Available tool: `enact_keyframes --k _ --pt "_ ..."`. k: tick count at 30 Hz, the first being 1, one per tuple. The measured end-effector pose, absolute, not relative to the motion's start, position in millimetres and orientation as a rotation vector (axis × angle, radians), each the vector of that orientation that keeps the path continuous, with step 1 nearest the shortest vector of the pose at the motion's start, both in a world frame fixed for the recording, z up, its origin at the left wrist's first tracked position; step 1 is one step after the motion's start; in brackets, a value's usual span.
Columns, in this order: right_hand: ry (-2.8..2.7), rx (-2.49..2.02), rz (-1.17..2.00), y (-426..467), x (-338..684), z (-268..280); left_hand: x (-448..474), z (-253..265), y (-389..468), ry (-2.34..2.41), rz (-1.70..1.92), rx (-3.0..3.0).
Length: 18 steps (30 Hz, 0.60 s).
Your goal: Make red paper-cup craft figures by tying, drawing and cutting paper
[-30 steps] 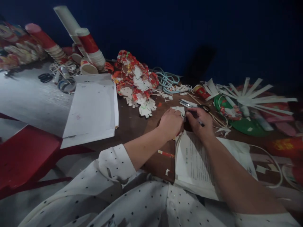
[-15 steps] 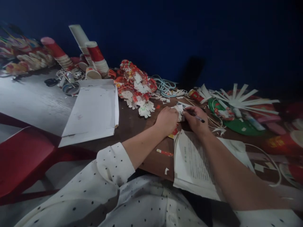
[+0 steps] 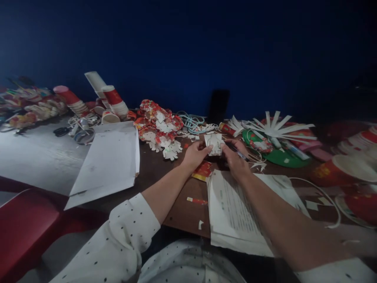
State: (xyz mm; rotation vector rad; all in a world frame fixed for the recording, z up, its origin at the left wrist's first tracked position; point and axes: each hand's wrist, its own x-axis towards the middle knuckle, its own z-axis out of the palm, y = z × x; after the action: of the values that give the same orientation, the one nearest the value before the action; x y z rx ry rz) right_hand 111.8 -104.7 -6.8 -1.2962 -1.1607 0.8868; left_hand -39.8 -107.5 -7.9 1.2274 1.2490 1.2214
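Observation:
Between my two hands a small white piece of paper [image 3: 213, 142] is held up, with marks on it too faint to read. My left hand [image 3: 194, 154] pinches its left edge between thumb and fingers. On the opposite edge my right hand [image 3: 235, 155] pinches it, while a dark pen [image 3: 242, 156] also rests in that hand. Just below lies a red and gold piece of printed paper [image 3: 202, 170]. Closer to me, a stack of printed sheets [image 3: 235, 212] lies partly under my right forearm.
To the left lies a large white board [image 3: 108, 157], with stacked paper cups [image 3: 114, 103] behind it. Red decorations with white cut-outs [image 3: 159, 127] sit left of my hands. Right are a fan of white strips [image 3: 277, 127], a green disc [image 3: 287, 158] and more cups [image 3: 344, 169].
The white paper has come up off the table and now faces me, gripped at both sides. My left hand has turned from palm-down to a pinch. The camera view has tilted up.

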Motion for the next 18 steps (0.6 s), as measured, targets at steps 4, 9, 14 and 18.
enact_keyframes --k 4,9,14,18 --pt "-1.186 -1.261 0.889 -108.0 110.0 -6.4 -37.7 -12.3 -105.5 1.073 1.187 1.007" --pt "-1.203 -1.222 0.937 -112.3 107.6 -6.1 -40.4 -16.7 -102.7 1.080 1.186 0.965" --pt "-1.171 -1.211 0.988 -113.5 107.9 -5.6 -40.5 -16.0 -103.6 1.080 1.189 0.974" --pt "-1.152 -1.239 1.008 -112.3 109.0 -4.9 -38.7 -13.1 -107.2 1.067 1.163 0.974"
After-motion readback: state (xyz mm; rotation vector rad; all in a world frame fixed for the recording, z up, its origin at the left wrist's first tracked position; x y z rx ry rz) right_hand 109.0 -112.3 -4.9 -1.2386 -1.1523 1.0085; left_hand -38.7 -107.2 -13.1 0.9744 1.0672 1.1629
